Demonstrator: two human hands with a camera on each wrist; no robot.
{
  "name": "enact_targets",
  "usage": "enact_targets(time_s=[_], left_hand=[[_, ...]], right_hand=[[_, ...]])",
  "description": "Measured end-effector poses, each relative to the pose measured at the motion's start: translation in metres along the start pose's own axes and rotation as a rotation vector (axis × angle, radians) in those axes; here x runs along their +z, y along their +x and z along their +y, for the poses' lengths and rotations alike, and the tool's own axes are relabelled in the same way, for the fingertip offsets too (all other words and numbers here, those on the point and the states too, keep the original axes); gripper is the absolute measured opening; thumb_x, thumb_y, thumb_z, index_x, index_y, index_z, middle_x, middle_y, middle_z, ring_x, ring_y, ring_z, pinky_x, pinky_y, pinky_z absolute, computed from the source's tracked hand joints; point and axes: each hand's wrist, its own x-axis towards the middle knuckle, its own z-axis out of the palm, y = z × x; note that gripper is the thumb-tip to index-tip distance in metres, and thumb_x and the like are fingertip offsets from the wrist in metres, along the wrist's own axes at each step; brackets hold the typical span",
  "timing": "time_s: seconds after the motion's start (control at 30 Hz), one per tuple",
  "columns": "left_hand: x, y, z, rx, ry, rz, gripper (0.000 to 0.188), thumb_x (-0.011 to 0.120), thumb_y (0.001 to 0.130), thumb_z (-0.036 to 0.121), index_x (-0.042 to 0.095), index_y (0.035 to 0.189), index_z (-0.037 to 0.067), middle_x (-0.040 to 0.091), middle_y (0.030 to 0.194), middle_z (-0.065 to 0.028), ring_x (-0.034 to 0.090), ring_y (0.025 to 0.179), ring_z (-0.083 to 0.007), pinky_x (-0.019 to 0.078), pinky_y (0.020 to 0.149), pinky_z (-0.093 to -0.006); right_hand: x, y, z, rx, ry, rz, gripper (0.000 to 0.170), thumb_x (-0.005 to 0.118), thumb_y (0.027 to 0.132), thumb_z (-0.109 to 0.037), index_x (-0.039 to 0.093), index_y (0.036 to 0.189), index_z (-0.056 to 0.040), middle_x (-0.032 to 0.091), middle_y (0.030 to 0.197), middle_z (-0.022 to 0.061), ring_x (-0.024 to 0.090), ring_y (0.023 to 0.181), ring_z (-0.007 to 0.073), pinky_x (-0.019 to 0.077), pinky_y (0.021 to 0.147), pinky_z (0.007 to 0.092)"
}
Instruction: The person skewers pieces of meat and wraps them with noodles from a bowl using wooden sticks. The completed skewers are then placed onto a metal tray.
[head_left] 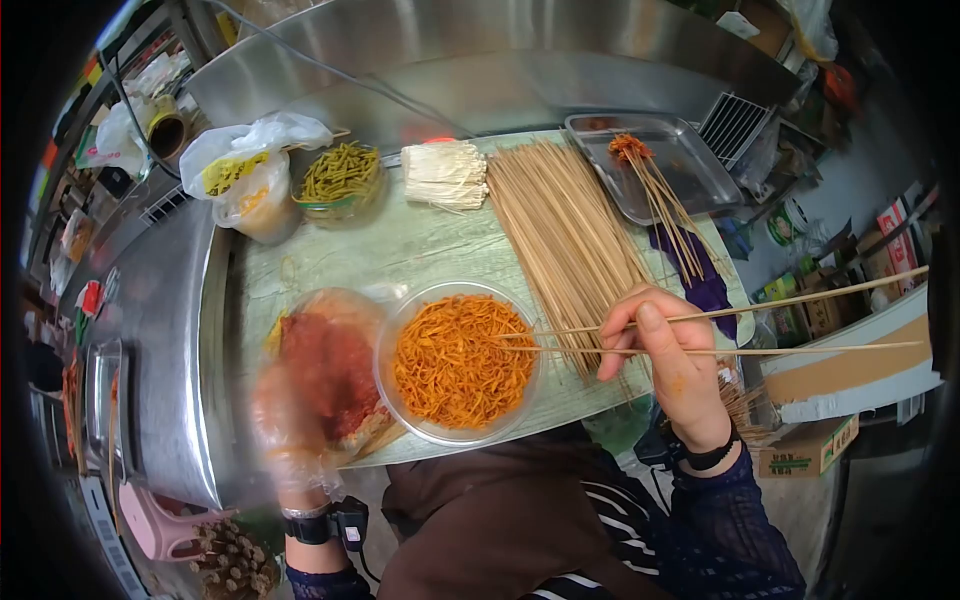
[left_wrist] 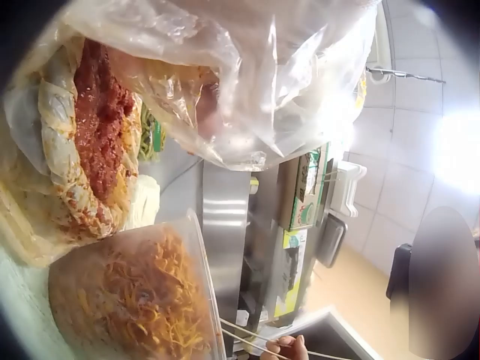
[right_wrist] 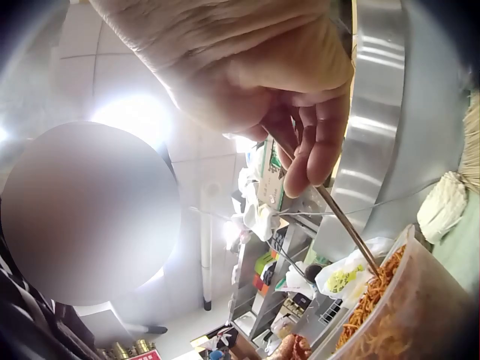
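My right hand holds two long bamboo skewers. Their front ends reach into orange shredded strips that fill a clear round tub. On the left, my left hand wears a loose clear plastic glove and is blurred at the near side of a plastic bag of red minced paste. Crumpled plastic hides most of its fingers in the left wrist view, and I cannot tell whether they grip anything.
A thick row of bare bamboo skewers lies right of the tub. Behind stand white enoki mushrooms, a bowl of green beans and a bagged container. Loaded skewers rest on a metal tray at the back right.
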Motion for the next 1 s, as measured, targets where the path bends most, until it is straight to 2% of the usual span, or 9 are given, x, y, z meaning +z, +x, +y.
enact_targets(time_s=[0.1,0.27,0.47,0.6,0.73,1.0], left_hand=[[0.004,-0.003,0.001,0.026,0.229,0.02,0.013,0.06,0.09,0.015,0.056,0.091,0.003,0.059,0.077,-0.0073,0.055,0.065,-0.0149,0.0461,0.058,-0.0265],[0.005,-0.011,-0.004,0.042,0.139,-0.007,0.014,0.06,0.089,0.012,0.056,0.098,0.002,0.062,0.083,-0.0104,0.058,0.066,-0.017,0.0463,0.056,-0.0259],[0.024,-0.027,0.008,0.0,-0.023,0.044,0.021,0.06,0.09,0.013,0.056,0.107,0.001,0.064,0.092,-0.0109,0.062,0.074,-0.0177,0.0513,0.061,-0.0265],[0.012,-0.03,0.007,0.012,-0.011,0.096,0.023,0.058,0.091,0.014,0.055,0.11,0.002,0.064,0.095,-0.0109,0.064,0.078,-0.0179,0.0542,0.064,-0.0277],[0.023,-0.038,0.017,-0.092,-0.004,0.064,0.027,0.057,0.092,0.015,0.054,0.115,0.001,0.064,0.098,-0.0111,0.065,0.083,-0.0189,0.056,0.066,-0.0287],[0.03,-0.044,0.02,-0.123,-0.017,0.024,0.028,0.057,0.092,0.015,0.054,0.116,0.001,0.064,0.099,-0.0109,0.065,0.085,-0.0191,0.0564,0.066,-0.0291]], right_hand=[[0.003,0.002,0.006,-0.047,0.055,0.027,0.033,0.04,0.1,-0.024,0.056,0.089,0.0031,0.057,0.077,0.0071,0.06,0.063,0.0115,0.0486,0.058,0.0224],[0.0,0.009,0.015,-0.125,0.098,0.101,0.039,0.037,0.101,-0.029,0.054,0.085,0.0022,0.057,0.072,0.0086,0.06,0.057,0.0138,0.0498,0.056,0.0237],[-0.002,0.018,0.016,-0.089,0.286,0.206,0.039,0.036,0.101,-0.031,0.053,0.083,0.0008,0.058,0.07,0.0103,0.059,0.052,0.0162,0.0499,0.05,0.0246],[0.0,0.024,0.015,-0.123,0.311,0.209,0.038,0.036,0.101,-0.03,0.052,0.083,0.0,0.058,0.07,0.0111,0.058,0.05,0.0165,0.0492,0.048,0.0245],[0.003,0.031,0.011,-0.144,0.391,0.207,0.038,0.036,0.101,-0.03,0.052,0.084,-0.0005,0.058,0.07,0.0111,0.057,0.049,0.0162,0.0486,0.047,0.0238],[0.011,0.036,0.009,-0.161,0.424,0.158,0.037,0.037,0.101,-0.03,0.052,0.084,-0.0007,0.058,0.07,0.0103,0.058,0.05,0.0157,0.0483,0.047,0.0236]])
